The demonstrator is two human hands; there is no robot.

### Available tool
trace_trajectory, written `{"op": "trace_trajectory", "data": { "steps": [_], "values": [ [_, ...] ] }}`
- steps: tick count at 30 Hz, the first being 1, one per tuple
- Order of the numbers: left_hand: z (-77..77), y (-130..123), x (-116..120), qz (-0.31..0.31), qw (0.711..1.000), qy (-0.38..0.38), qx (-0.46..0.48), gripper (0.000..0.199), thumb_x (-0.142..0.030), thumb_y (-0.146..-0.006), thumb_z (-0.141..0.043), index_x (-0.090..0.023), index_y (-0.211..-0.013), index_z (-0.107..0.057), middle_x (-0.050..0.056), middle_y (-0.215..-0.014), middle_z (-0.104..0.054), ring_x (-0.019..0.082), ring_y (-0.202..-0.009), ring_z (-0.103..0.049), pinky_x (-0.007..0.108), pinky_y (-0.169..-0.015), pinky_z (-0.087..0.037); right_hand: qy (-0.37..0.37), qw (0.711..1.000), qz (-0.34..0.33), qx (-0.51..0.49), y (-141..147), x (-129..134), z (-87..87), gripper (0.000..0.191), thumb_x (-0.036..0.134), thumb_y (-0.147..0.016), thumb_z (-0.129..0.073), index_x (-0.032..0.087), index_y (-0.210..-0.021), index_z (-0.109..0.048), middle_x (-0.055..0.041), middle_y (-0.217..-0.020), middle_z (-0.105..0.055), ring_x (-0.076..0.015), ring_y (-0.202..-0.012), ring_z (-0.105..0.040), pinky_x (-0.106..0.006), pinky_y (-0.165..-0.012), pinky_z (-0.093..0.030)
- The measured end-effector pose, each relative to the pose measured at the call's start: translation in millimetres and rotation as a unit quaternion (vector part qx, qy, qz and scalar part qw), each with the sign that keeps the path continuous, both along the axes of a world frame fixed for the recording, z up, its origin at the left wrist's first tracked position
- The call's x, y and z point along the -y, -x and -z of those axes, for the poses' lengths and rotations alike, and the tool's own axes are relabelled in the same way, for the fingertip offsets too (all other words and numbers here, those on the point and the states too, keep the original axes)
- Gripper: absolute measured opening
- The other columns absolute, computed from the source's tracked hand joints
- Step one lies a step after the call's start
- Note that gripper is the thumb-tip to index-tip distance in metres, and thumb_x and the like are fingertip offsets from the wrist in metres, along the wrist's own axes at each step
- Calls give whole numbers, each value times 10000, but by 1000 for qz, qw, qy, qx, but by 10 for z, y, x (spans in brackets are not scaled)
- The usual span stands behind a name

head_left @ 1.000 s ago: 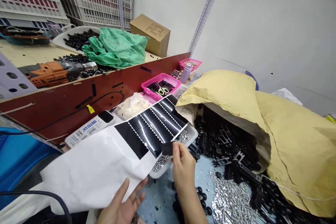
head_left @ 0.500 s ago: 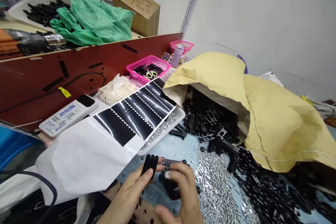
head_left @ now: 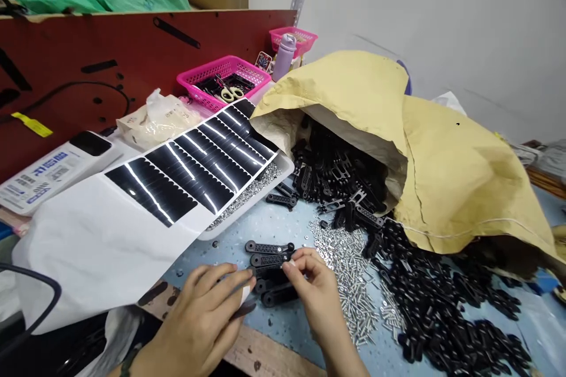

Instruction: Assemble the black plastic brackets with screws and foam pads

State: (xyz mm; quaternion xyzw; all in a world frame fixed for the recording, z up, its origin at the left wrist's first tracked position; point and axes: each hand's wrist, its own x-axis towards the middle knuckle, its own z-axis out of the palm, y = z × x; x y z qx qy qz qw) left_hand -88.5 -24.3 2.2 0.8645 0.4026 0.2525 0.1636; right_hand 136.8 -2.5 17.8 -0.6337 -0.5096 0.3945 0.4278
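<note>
Several black plastic arms (head_left: 270, 260) lie side by side on the blue table, between my two hands. My left hand (head_left: 207, 306) rests palm down at their left ends, fingers spread, with a white wrap on one finger. At their right ends my right hand (head_left: 312, 283) has thumb and forefinger pinched together; whatever sits between the tips is too small to name. Silver screws (head_left: 354, 283) are heaped just right of my right hand. Black parts (head_left: 455, 306) form a big pile farther right.
Yellow paper sacks (head_left: 345, 82) spill black parts at the back. A sheet of black stickers (head_left: 198, 159) covers part of a white tray (head_left: 283, 174) of small metal pieces. A pink basket (head_left: 186, 79) holds scissors. A phone box (head_left: 57, 171) lies left.
The black strips in my left hand are gone from it, and that hand now lies palm down. My right hand has closed to a pinch. The view has shifted right and down.
</note>
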Motion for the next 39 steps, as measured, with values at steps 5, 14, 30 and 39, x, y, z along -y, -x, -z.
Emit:
{"op": "trace_trajectory", "data": {
  "steps": [5, 14, 30, 39],
  "values": [
    [-7, -21, 13, 29, 997, -42, -52, 494, -57, -807, -492, -225, -1263, -576, 12, -1241, -650, 245, -1107, -545, 372, -958, -246, 21, 1000, -8, -6, 174, -5, 34, 284, 342, -759, -657, 181, -540, -576, -51, -811, -574, -150, -648, -542, -257, -567, -453],
    [-37, -64, 58, -4, 999, 20, -36, 548, -16, -798, -430, -244, -1281, -551, 15, -1260, -633, 255, -1140, -513, 412, -988, -197, 20, 999, -16, 23, 163, -37, 20, 293, 313, -774, -622, 188, -519, -548, -39, -745, -561, -162, -665, -537, -272, -602, -449],
    [-130, -104, -103, 21, 998, 38, -45, 431, -103, -883, -463, -253, -1274, -564, 36, -1209, -632, 247, -1094, -509, 415, -992, -243, -107, 920, -69, 370, 28, 27, -57, 386, 530, -821, -631, 198, -986, -524, -102, -993, -547, -242, -816, -590, -317, -582, -493],
    [-148, -120, -141, -46, 980, 159, 113, 510, -139, -946, -341, -272, -1436, -389, 48, -1426, -462, 271, -1265, -426, 402, -1029, -366, -21, 983, -182, 15, 124, 114, -183, 143, 235, -893, -555, 234, -1034, -576, 2, -791, -584, -138, -688, -572, -246, -614, -480]
  ]
}}
